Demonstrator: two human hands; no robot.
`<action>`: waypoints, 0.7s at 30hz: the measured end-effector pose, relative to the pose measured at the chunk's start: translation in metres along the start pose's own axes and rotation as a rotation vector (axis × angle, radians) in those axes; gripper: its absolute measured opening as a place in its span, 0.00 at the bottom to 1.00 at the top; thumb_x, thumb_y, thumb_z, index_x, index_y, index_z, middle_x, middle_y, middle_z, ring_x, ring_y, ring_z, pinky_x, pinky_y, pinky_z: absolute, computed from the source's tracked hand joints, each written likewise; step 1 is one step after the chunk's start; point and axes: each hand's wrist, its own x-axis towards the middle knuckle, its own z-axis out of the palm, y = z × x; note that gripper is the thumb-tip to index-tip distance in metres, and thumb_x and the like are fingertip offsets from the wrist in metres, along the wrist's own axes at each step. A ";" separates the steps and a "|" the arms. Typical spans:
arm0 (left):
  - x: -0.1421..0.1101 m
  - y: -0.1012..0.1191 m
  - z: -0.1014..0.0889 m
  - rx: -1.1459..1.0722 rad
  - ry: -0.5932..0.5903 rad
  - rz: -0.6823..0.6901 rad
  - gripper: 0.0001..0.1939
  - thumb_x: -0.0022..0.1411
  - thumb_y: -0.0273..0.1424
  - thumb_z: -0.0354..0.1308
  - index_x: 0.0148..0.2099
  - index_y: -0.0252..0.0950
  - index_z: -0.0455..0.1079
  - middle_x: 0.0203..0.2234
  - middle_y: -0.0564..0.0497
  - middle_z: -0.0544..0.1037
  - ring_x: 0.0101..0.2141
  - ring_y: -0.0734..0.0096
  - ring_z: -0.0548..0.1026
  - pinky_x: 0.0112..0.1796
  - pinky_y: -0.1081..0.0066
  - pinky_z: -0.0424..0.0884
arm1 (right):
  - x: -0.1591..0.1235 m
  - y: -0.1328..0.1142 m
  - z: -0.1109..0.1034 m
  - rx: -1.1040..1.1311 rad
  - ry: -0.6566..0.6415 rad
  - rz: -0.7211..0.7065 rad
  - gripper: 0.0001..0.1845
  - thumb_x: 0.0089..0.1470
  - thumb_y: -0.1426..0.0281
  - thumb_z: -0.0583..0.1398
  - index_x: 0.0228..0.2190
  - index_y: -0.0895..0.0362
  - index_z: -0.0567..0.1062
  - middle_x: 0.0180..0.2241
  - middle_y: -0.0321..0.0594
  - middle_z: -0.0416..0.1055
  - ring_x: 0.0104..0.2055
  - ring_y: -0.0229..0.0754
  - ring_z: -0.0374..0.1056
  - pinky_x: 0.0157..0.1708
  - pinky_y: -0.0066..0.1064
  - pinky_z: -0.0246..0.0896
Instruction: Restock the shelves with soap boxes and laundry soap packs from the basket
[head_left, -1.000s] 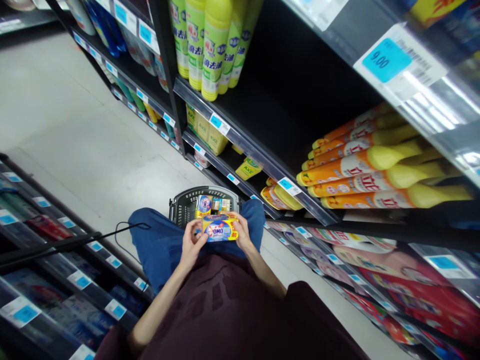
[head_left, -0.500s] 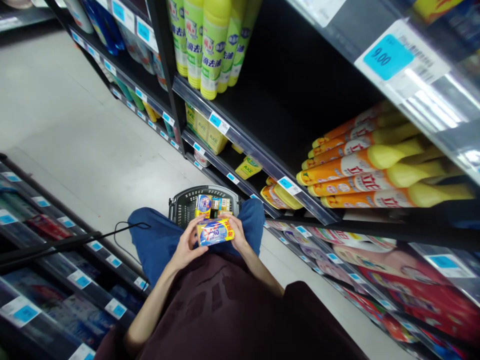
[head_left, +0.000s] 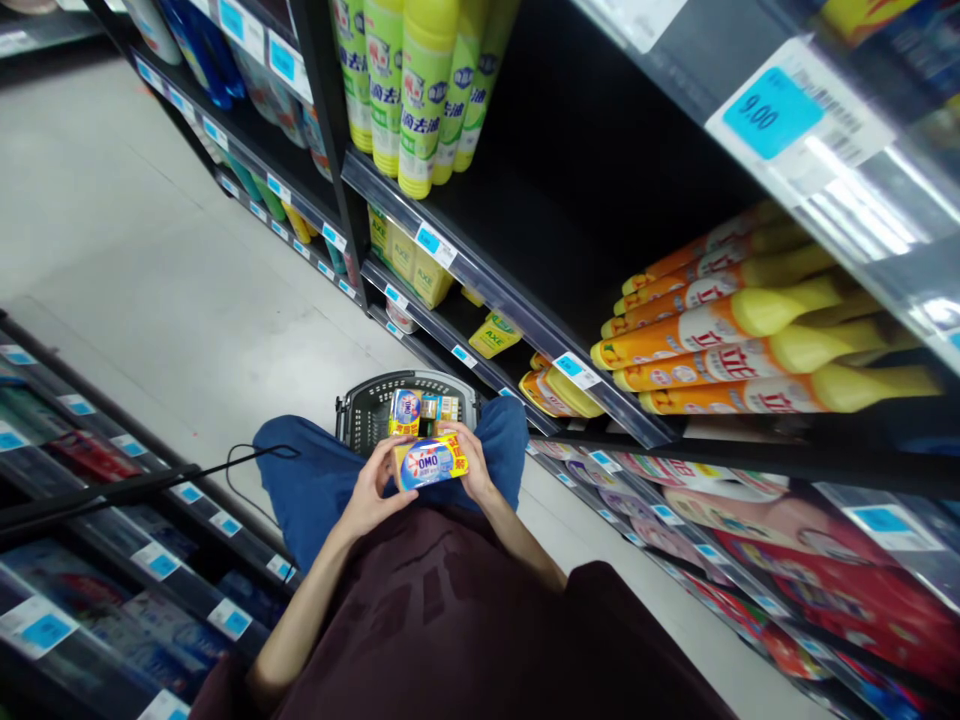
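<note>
Between both hands I hold a blue and yellow OMO soap pack, its printed face turned up toward me. My left hand grips its left end, thumb along the lower edge. At the right end, the fingers of my right hand are closed around the pack. Just beyond my hands stands a grey shopping basket with perforated walls, between my knees. Inside it lie a similar OMO pack and some small packaged goods, partly hidden by the pack and my hands.
Shelves on the right hold yellow-green bottles, orange bottles with yellow caps and AXE packs. A shelf unit with price tags runs along the left. A thin black cord hangs near my left knee. Pale floor stretches ahead.
The pack has tilted slightly in my hands, so its print shows with less glare. Both hands keep their grip, and the view has shifted very slightly.
</note>
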 end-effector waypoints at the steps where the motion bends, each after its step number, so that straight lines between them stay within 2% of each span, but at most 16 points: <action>1: 0.001 0.000 0.000 0.007 0.019 -0.001 0.37 0.52 0.33 0.73 0.63 0.42 0.64 0.61 0.40 0.68 0.62 0.44 0.67 0.60 0.47 0.67 | 0.000 0.000 0.001 0.005 0.001 0.011 0.27 0.55 0.44 0.59 0.41 0.53 0.80 0.45 0.42 0.78 0.44 0.50 0.76 0.42 0.36 0.73; 5: 0.003 -0.001 0.002 0.077 0.134 0.016 0.35 0.47 0.34 0.75 0.56 0.39 0.68 0.55 0.40 0.74 0.57 0.46 0.72 0.58 0.52 0.69 | -0.001 0.002 0.004 0.133 -0.076 0.189 0.35 0.53 0.39 0.57 0.43 0.56 0.78 0.38 0.45 0.80 0.34 0.49 0.77 0.26 0.35 0.73; 9: 0.006 0.001 0.000 0.246 0.232 -0.012 0.32 0.45 0.36 0.75 0.52 0.37 0.69 0.46 0.44 0.78 0.48 0.52 0.77 0.50 0.57 0.73 | -0.003 0.012 0.003 0.224 -0.210 0.379 0.43 0.51 0.33 0.52 0.43 0.59 0.76 0.27 0.44 0.79 0.24 0.47 0.74 0.21 0.35 0.71; 12: 0.010 0.006 -0.003 0.298 0.271 -0.059 0.28 0.52 0.41 0.69 0.53 0.37 0.68 0.47 0.44 0.78 0.47 0.54 0.77 0.48 0.60 0.74 | -0.005 0.021 0.001 0.289 -0.260 0.347 0.44 0.52 0.32 0.50 0.44 0.58 0.76 0.25 0.42 0.79 0.22 0.44 0.73 0.20 0.33 0.71; 15: 0.013 0.008 -0.008 0.268 0.288 -0.083 0.24 0.59 0.44 0.62 0.53 0.36 0.69 0.47 0.44 0.78 0.45 0.56 0.78 0.45 0.62 0.74 | -0.007 0.024 0.000 0.322 -0.252 0.261 0.38 0.54 0.38 0.57 0.48 0.56 0.73 0.29 0.40 0.79 0.22 0.42 0.74 0.22 0.33 0.73; 18: 0.014 0.009 -0.012 0.242 0.310 -0.114 0.25 0.60 0.48 0.59 0.51 0.36 0.70 0.44 0.44 0.80 0.43 0.55 0.78 0.43 0.63 0.73 | -0.009 0.022 0.003 0.283 -0.261 0.214 0.30 0.54 0.47 0.64 0.48 0.57 0.74 0.29 0.38 0.78 0.21 0.40 0.74 0.25 0.34 0.75; 21: 0.013 0.006 -0.015 0.227 0.343 -0.153 0.26 0.60 0.51 0.58 0.50 0.35 0.71 0.44 0.44 0.79 0.43 0.55 0.77 0.43 0.64 0.72 | -0.009 0.020 0.006 0.257 -0.277 0.194 0.28 0.56 0.50 0.64 0.49 0.58 0.74 0.26 0.36 0.77 0.21 0.39 0.73 0.25 0.33 0.75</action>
